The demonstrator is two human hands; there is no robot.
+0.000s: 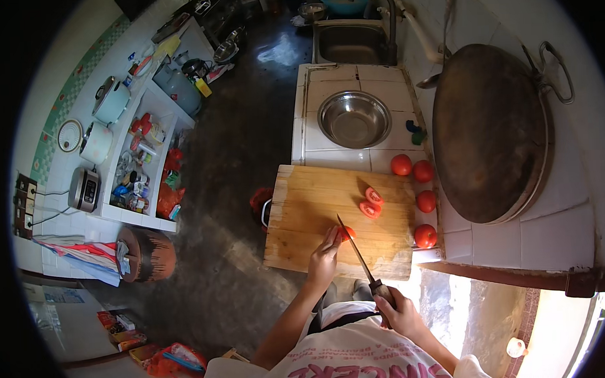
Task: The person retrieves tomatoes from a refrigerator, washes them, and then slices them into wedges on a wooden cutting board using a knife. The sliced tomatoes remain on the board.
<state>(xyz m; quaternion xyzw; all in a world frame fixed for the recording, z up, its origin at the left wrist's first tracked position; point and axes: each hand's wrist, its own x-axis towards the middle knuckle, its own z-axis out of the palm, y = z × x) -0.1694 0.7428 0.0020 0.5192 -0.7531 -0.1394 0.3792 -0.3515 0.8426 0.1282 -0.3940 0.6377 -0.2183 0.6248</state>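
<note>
A wooden cutting board [303,204] lies on the tiled counter in front of me. My left hand [325,255] presses its fingertips on a piece of tomato [348,233] near the board's lower middle. My right hand [399,310] grips the handle of a kitchen knife [357,252], whose blade lies over or against that piece; whether it cuts in cannot be told. Two cut tomato wedges [370,209] rest farther right on the board. Several whole tomatoes [426,201] stand in a line along the board's right edge and just beyond its far right corner.
A steel bowl [354,119] sits on the counter beyond the board, with a sink [351,43] farther off. At the right, a large round dark lid [490,132] covers a built-in stove. Small blue and green items [416,132] lie by the bowl. Shelves [146,159] stand across the floor at left.
</note>
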